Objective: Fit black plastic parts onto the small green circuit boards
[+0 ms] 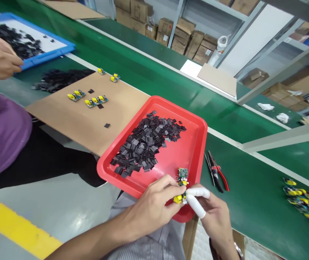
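Head view: both hands meet over the near rim of the red tray [197, 126]. The left hand [151, 206] and the right hand [211, 213], its fingers in white cots, pinch one small circuit board [182, 188] between them, pinched narrow. The board looks light, stiff and fragile, best gripped by its edges, clear of the yellow parts. A heap of black chips [146, 142] lies mid-tray, pliers [218, 175] just right of the tray. What the fingertips do under the board is hidden.

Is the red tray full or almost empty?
Partly full. The red tray holds a pile of black pieces on its left half; its right half is mostly bare.
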Motion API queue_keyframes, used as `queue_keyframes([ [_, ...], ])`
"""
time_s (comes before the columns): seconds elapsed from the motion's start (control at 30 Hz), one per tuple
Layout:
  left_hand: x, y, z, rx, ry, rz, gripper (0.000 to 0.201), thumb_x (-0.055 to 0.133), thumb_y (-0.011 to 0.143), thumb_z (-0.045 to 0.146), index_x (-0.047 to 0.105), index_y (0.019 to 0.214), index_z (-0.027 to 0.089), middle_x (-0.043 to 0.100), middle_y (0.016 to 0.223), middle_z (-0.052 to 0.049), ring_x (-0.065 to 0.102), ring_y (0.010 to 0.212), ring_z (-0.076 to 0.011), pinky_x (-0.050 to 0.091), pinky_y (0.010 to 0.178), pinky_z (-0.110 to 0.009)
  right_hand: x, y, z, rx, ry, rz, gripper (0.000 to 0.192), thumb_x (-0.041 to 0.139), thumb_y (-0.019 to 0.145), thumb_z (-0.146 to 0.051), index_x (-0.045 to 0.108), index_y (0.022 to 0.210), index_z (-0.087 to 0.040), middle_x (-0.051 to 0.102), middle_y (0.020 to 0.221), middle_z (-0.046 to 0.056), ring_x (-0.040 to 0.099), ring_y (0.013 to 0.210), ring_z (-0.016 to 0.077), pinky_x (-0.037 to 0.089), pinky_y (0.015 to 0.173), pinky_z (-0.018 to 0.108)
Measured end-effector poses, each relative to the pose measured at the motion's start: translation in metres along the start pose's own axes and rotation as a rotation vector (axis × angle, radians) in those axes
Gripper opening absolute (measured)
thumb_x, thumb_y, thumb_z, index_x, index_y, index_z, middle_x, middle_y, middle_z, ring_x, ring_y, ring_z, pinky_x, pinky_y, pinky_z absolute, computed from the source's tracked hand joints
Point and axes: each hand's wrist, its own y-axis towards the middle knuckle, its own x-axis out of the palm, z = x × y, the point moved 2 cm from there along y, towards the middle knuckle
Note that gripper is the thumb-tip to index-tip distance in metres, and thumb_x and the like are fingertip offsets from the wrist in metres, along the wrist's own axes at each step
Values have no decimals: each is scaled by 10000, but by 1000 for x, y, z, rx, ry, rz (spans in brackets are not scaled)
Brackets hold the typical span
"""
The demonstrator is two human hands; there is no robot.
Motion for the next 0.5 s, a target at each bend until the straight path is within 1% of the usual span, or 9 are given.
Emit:
queue_keyframes([
  [0.07,-3,1,2,8,-21,11,325,676,931,104,718,1251,149,685,1078,-103,711,957,-186,620,881,-330,1,0,-3,4,30,12,134,791,871,-165,814,968,-256,805,946,41,774,792,184,645,745,230],
  [0.13,-5,2,1,10,-59,24,356,697,905,77,714,1245,182,705,1135,-96,716,1018,-188,612,930,-329,4,-2,-4,17,75,36,136,779,888,-175,811,977,-273,810,962,33,779,793,170,647,756,217],
  [0.23,-6,2,-6,-16,-127,63,390,736,867,67,713,1215,242,747,1162,-56,727,1064,-188,604,977,-328,12,-5,-6,-21,93,28,290,773,891,-161,769,1133,-321,798,993,22,776,852,168,648,817,241],
  [0.3,-5,0,-13,-56,-186,81,409,749,860,78,710,1216,276,769,1163,-39,741,1062,-194,617,966,-333,18,-7,-9,-87,47,19,379,749,904,-149,718,1228,-345,775,997,16,760,887,166,641,858,266],
  [0.33,-4,-1,-17,-84,-223,77,418,747,865,83,707,1226,290,773,1172,-36,748,1058,-198,626,954,-338,21,-8,-11,-127,5,26,389,733,913,-143,703,1243,-348,760,1003,15,749,897,164,634,866,269],
  [0.43,-1,-4,-24,-162,-348,48,409,743,882,104,710,1231,315,774,1205,-34,765,1045,-206,646,936,-345,28,-8,-18,-237,-143,52,321,681,942,-133,700,1198,-325,723,1038,26,714,927,165,608,852,271],
  [0.5,-1,-5,-25,-198,-408,36,395,750,884,118,715,1222,319,771,1227,-32,771,1046,-205,646,950,-342,31,-8,-22,-274,-212,57,271,656,954,-131,692,1162,-303,707,1039,32,694,925,171,588,828,281],
])
